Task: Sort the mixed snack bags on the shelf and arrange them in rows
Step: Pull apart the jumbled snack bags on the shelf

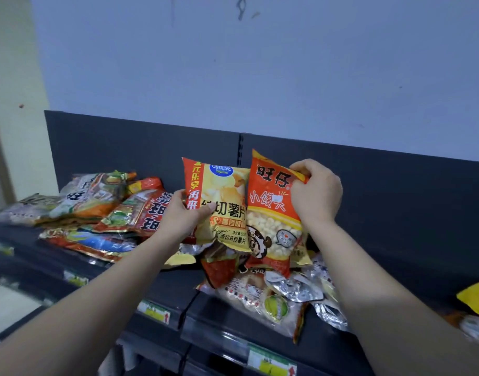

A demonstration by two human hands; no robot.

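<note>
My left hand (184,214) grips the left edge of a yellow potato chip bag (224,204), held upright above the shelf. Beside it, my right hand (318,192) pinches the top right corner of an orange bag of small round puffs (273,213), also upright and overlapping the chip bag's right edge. Below both bags lies a loose heap of mixed snack bags (268,297), some silver, some red. A second heap of flat bags (105,210) spreads over the shelf to the left.
The dark shelf (162,291) has a dark back panel (140,147) and price tags (154,313) along its front rail. A yellow bag (475,298) peeks in at the right edge. Bare shelf shows at the right behind my right forearm.
</note>
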